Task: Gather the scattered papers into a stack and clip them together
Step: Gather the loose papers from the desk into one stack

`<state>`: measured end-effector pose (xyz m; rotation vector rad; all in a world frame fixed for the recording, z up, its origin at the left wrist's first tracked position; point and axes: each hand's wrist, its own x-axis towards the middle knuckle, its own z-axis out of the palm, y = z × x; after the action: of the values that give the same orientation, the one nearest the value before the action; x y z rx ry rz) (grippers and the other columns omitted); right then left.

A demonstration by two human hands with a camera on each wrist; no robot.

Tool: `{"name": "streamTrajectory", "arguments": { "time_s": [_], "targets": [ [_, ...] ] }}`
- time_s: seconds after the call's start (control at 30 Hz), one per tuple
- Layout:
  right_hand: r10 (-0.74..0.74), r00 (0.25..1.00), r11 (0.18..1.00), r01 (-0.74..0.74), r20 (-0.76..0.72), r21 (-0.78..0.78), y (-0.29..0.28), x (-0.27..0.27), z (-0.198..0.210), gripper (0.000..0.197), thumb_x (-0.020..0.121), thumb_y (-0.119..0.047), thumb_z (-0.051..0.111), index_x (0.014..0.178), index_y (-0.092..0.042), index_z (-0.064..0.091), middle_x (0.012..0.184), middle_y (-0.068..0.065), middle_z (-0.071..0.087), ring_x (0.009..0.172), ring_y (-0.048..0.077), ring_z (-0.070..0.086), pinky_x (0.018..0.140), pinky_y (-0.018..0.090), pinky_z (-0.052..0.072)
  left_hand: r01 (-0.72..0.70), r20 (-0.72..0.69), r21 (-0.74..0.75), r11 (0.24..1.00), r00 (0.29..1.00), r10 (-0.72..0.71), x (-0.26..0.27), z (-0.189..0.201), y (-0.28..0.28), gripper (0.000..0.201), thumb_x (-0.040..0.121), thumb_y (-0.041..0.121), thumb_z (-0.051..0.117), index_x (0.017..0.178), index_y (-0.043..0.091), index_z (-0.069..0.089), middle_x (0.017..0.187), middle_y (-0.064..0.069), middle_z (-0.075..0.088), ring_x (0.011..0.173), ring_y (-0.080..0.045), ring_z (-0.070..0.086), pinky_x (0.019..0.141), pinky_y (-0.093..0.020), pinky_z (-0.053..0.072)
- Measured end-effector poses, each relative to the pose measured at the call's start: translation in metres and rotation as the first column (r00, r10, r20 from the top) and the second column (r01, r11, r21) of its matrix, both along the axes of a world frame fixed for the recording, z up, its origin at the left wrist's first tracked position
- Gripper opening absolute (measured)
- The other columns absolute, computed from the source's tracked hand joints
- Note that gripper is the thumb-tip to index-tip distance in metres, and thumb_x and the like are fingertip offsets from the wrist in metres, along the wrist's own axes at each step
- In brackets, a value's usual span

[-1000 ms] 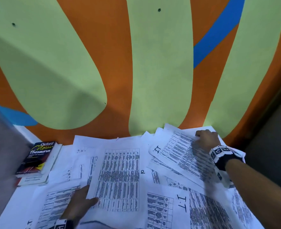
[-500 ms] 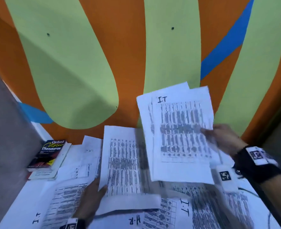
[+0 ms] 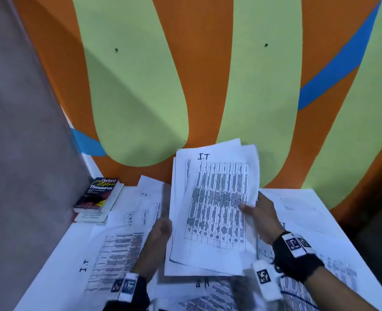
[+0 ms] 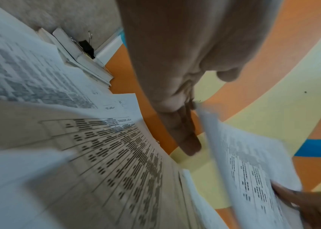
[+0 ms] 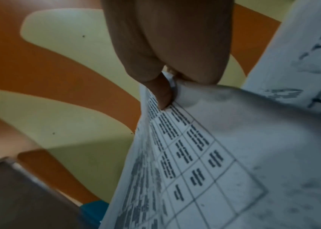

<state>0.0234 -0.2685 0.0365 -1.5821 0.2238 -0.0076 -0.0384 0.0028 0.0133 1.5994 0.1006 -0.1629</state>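
A stack of printed papers (image 3: 214, 205), its top sheet marked "I.T", stands nearly upright above the table between both hands. My left hand (image 3: 161, 230) holds its left edge, with fingers (image 4: 187, 139) behind the sheets (image 4: 243, 162). My right hand (image 3: 257, 212) pinches the right edge, its thumb (image 5: 161, 96) pressed onto the printed table (image 5: 204, 155). More scattered papers (image 3: 118, 250) lie flat on the white table (image 3: 51, 265), left and right (image 3: 320, 225) of the stack. A black binder clip (image 4: 86, 46) rests by the books near the wall.
An Oxford thesaurus (image 3: 100, 194) lies on another book at the table's back left corner. The orange and green wall (image 3: 208, 86) rises directly behind the table. A grey wall (image 3: 17, 153) closes the left side. The table's right edge drops to dark floor (image 3: 378, 232).
My right hand lifted its sheets off the table and brought them upright at the centre. My left hand left the sheets lying on the table and now holds the raised stack's left edge.
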Motion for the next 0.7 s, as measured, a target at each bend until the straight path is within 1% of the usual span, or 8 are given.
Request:
{"name": "streamTrajectory", "arguments": {
  "time_s": [0.07,0.17,0.23,0.3,0.37,0.47,0.6,0.7],
  "targets": [
    [0.011,0.995,1.000,-0.008,0.099,-0.028,0.007,-0.001,0.013,0.040,0.086,0.007,0.061,0.124,-0.007,0.055,0.120,0.013,0.066,0.108,0.029,0.062,0.096,0.043,0.049,-0.069,0.051,0.051,0.996,0.997,0.066,0.015,0.017,0.000,0.061,0.073,0.060,0.064,0.124,0.031,0.047,0.133,0.001,0.057,0.125,-0.025,0.052,0.105,-0.053,0.040],
    [-0.002,0.967,0.995,0.026,0.253,-0.092,0.014,0.000,0.031,0.042,0.084,0.002,0.065,0.124,-0.006,0.053,0.122,0.007,0.066,0.115,0.026,0.060,0.102,0.047,0.046,-0.143,0.255,0.153,0.978,0.962,0.101,0.041,0.048,-0.007,0.033,0.083,0.024,0.070,0.111,0.019,0.056,0.111,-0.003,0.068,0.104,-0.020,0.065,0.091,-0.042,0.053],
    [0.044,0.935,0.977,0.033,0.353,-0.210,0.017,-0.001,0.043,0.031,0.087,-0.004,0.065,0.115,-0.012,0.055,0.097,-0.022,0.070,0.093,-0.002,0.064,0.085,0.027,0.050,-0.233,0.394,0.227,0.946,0.910,0.129,0.052,0.060,-0.009,0.026,0.088,0.014,0.063,0.114,0.011,0.057,0.111,-0.002,0.066,0.101,-0.015,0.062,0.090,-0.033,0.051],
    [0.084,0.909,0.949,0.052,0.409,-0.311,0.018,-0.003,0.053,0.024,0.089,-0.007,0.064,0.106,-0.020,0.052,0.066,-0.034,0.060,0.064,-0.014,0.056,0.065,0.009,0.038,-0.291,0.488,0.264,0.920,0.863,0.133,0.054,0.066,-0.010,0.028,0.091,0.016,0.058,0.117,0.006,0.053,0.114,-0.004,0.062,0.103,-0.016,0.058,0.088,-0.028,0.045],
    [0.089,0.894,0.948,0.059,0.439,-0.311,0.019,-0.007,0.057,0.036,0.086,-0.012,0.068,0.118,-0.015,0.052,0.091,-0.027,0.066,0.083,-0.012,0.060,0.075,0.012,0.044,-0.280,0.496,0.240,0.929,0.859,0.131,0.050,0.065,-0.013,0.025,0.091,0.018,0.059,0.113,0.008,0.052,0.106,-0.005,0.064,0.098,-0.019,0.060,0.084,-0.032,0.047],
    [0.081,0.919,0.962,0.029,0.385,-0.272,0.017,-0.012,0.046,0.057,0.084,-0.009,0.070,0.133,-0.010,0.040,0.127,0.001,0.057,0.114,0.010,0.057,0.095,0.026,0.050,-0.245,0.420,0.247,0.937,0.899,0.124,0.040,0.047,-0.015,0.023,0.089,0.020,0.062,0.107,0.010,0.052,0.098,0.002,0.063,0.093,-0.011,0.061,0.081,-0.034,0.050],
    [0.122,0.949,0.923,-0.002,0.289,-0.384,0.016,-0.017,0.024,0.037,0.091,-0.007,0.057,0.125,-0.012,0.042,0.113,0.011,0.059,0.104,0.024,0.058,0.094,0.043,0.048,-0.262,0.388,0.211,0.942,0.907,0.166,0.033,0.035,-0.026,0.030,0.095,0.019,0.053,0.123,0.010,0.054,0.117,-0.004,0.065,0.109,-0.018,0.060,0.097,-0.039,0.047],
    [0.124,0.923,0.915,0.036,0.365,-0.402,0.019,-0.019,0.037,0.029,0.095,-0.005,0.051,0.122,-0.009,0.044,0.086,-0.003,0.054,0.079,0.004,0.055,0.081,0.029,0.048,-0.331,0.493,0.216,0.918,0.849,0.190,0.035,0.048,-0.029,0.028,0.096,0.019,0.051,0.111,-0.005,0.054,0.096,-0.019,0.063,0.090,-0.027,0.059,0.080,-0.040,0.046]
  ]
}}
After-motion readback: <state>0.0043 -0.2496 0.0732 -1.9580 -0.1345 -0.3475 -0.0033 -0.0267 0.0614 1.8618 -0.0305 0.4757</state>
